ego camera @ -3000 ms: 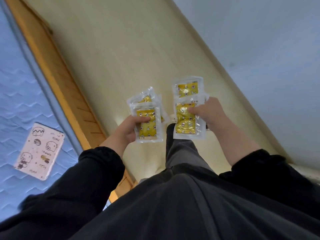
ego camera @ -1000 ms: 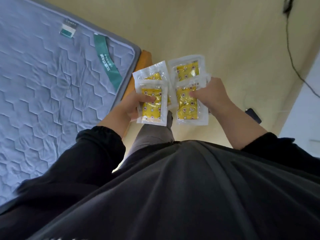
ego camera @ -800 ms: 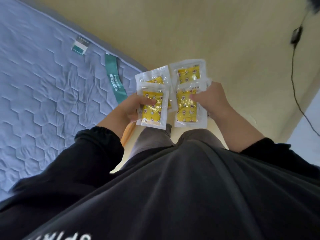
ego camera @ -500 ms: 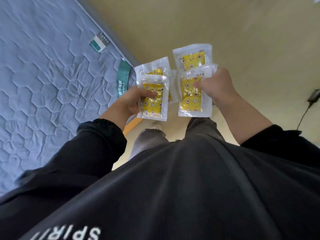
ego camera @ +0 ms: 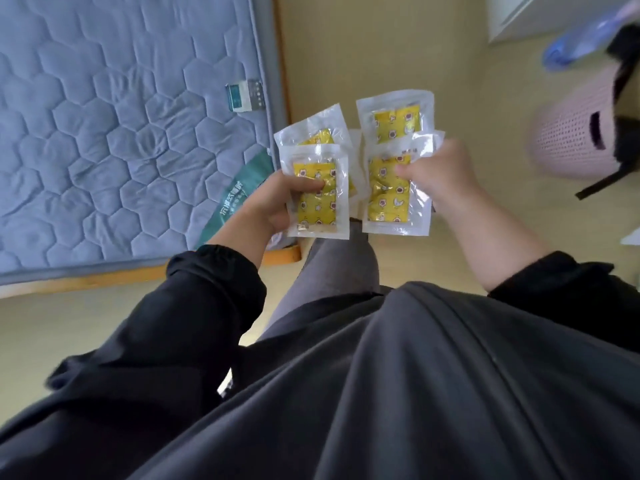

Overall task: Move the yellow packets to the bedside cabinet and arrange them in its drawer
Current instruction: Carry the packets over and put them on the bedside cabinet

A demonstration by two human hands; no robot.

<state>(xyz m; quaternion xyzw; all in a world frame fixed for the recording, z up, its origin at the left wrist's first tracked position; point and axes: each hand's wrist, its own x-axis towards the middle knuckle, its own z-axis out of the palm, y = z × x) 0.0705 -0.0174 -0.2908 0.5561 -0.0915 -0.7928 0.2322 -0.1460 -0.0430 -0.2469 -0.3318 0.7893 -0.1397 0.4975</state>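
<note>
near the centre of view, the left hand [ego camera: 277, 199] curls fingers and thumb round two overlapping flat yellow patterned packets [ego camera: 317, 192] sealed in clear plastic. just beside it at 3 o'clock, the right hand [ego camera: 440, 174] pinches two more yellow packets [ego camera: 391, 188]. both pairs are held above the pale floor [ego camera: 346, 46]. a quilted blue-grey mattress [ego camera: 121, 133] lies at 10 o'clock and a pink mesh basket [ego camera: 575, 133] at 2 o'clock.

Open floor [ego camera: 381, 46]: upper centre of frame, above the yellow packets [ego camera: 317, 195], a strip between bed and right-hand items.
Mattress [ego camera: 104, 133] on wooden bed frame [ego camera: 284, 258]: fills upper left.
Pink mesh basket [ego camera: 575, 133]: right edge, on the floor.
White furniture [ego camera: 512, 19]: upper right corner.
</note>
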